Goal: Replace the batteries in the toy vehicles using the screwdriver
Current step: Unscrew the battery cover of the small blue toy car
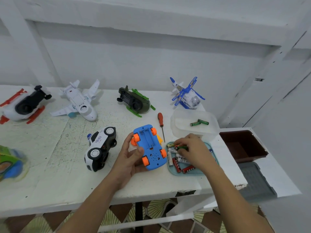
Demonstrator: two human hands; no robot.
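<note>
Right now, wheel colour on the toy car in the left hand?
Orange wheels on the blue toy car; head view.

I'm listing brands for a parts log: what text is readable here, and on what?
"POLICE": side of the police car.
"EADY", cut off: a battery in the blue tray.
"Heyb", cut off: the white battery beside it.
Red batteries: print too blurred to read.
</note>
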